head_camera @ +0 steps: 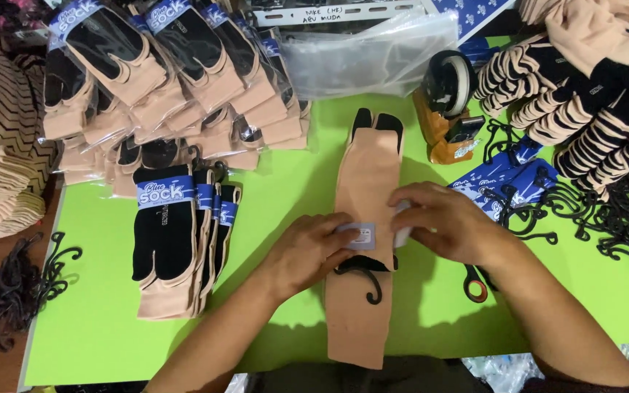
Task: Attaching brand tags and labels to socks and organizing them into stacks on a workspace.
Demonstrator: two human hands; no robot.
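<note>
At the bottom centre of the frame I have both forearms coming in over the green table (96,320). My left hand (307,251) lies just left of centre, fingers curled down and pressing a small pale label (359,236) against the beige sock (364,218); it pinches the label's left edge rather than closing into a fist. My right hand (438,222) sits just right of centre, fingers bent over the sock's right edge and gripping something white under the palm; I cannot tell whether that is the label's other end or a separate backing.

The sock lies lengthwise up the middle of the frame, black split toe toward the top, with a black plastic hanger hook (365,276) showing just below the label. Orange-handled scissors (475,284) rest right of the sock, partly under my right wrist.

To my judgement, the label could go on crooked or creased if either hand shifts sideways, since the sock is soft and lies loose on the table. My right forearm could also drag the scissors.

Farther out, left of centre, a stack of banded black-and-beige socks (172,233) lies flat. At the upper left sit bagged sock pairs (176,73), and empty clear bags (373,54) at top centre. An orange tape dispenser (449,109) stands upper right, beside blue card bands (507,178), loose black hangers (620,225) and bundles of unpacked socks (591,80).
</note>
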